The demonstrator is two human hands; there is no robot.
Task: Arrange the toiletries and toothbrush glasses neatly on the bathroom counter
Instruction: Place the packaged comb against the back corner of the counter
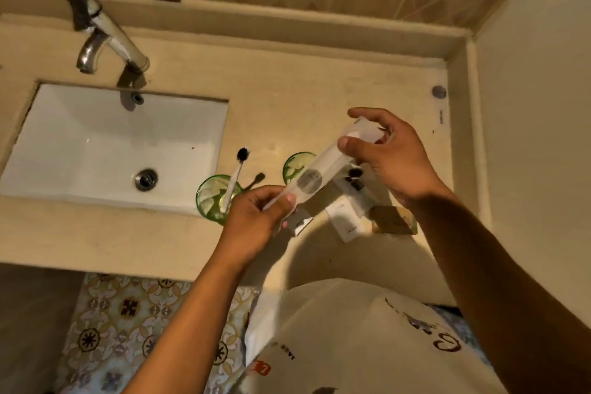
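Both hands hold a long clear plastic packet (319, 171) with a round grey label above the counter. My left hand (256, 221) pinches its lower end, and my right hand (390, 153) grips its upper end. A green glass (209, 200) with a white black-bristled toothbrush (238, 166) stands by the sink's right corner. A second green glass (294, 163) is partly hidden behind the packet. Small white toiletry boxes (343, 217) and a tan soap bar (393, 219) lie under my hands.
The white sink (96, 144) with its drain takes the left of the beige counter (287, 89), under a metal tap (96, 38). A wall closes the right side. A small round metal knob (438, 92) sits at the counter's back right corner.
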